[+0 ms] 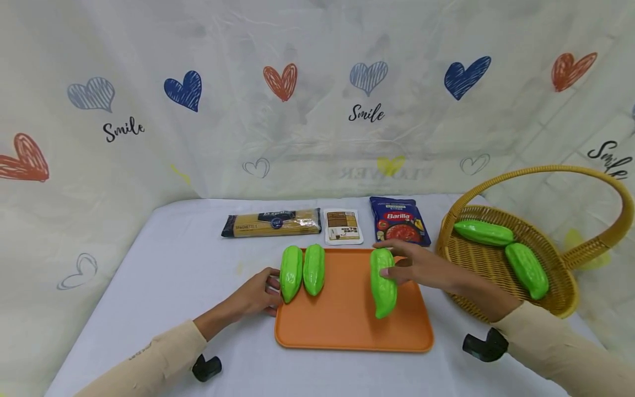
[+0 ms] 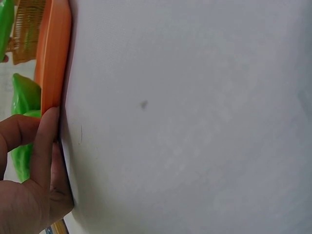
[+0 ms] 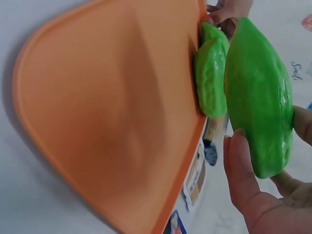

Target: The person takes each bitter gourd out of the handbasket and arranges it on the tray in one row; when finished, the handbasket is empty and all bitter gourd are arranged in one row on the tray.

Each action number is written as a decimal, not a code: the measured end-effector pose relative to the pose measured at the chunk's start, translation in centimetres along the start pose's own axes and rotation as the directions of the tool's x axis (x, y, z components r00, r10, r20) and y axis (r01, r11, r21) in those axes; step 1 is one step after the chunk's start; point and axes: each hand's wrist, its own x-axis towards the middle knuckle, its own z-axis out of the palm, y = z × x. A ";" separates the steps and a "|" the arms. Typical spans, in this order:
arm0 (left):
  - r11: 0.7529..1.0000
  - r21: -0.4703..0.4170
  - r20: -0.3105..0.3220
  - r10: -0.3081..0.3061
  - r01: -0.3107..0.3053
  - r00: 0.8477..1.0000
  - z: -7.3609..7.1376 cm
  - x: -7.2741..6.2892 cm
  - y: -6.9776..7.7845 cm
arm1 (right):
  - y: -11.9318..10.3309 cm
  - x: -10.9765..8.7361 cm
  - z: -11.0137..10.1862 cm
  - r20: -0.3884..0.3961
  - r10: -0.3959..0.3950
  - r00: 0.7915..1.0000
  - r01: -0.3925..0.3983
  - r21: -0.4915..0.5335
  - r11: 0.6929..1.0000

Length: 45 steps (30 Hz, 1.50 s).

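Observation:
My right hand (image 1: pixel 414 266) holds a green bitter melon (image 1: pixel 383 284) above the right part of an orange tray (image 1: pixel 342 333). In the right wrist view, the thumb and fingers grip this melon (image 3: pixel 258 97) near one end, and its tapered tip points away from the palm. Two more bitter melons, one at the left edge (image 1: pixel 291 273) and one beside it (image 1: pixel 313 270), lie side by side on the tray. At the tray's left rim (image 2: pixel 54 53) my left hand (image 1: pixel 258 291) pinches the edge, next to the outer melon. Some of its fingertips are hidden.
On the right stands a wicker basket (image 1: pixel 476 264) with a tall handle, holding two bitter melons (image 1: pixel 483 232). Behind the tray lie a spaghetti pack (image 1: pixel 273 223), a small white packet (image 1: pixel 343 227) and a blue Barilla pouch (image 1: pixel 399 220). White cloth covers the table (image 1: pixel 163 275).

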 end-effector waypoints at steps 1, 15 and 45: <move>1.000 0.001 0.001 0.002 -0.002 1.000 0.0 0.0 0.0 | 0.0 0.2 0.1 0.000 -0.004 1.000 0.004 0.006 1.000; 1.000 0.000 0.006 0.011 -0.011 1.000 0.1 0.0 -0.2 | 0.7 2.0 0.6 0.035 -0.027 0.999 0.025 0.046 0.999; 1.000 0.004 0.000 0.011 -0.011 1.000 0.1 -0.2 0.1 | 1.2 6.0 1.7 0.078 -0.003 0.997 0.001 0.027 1.000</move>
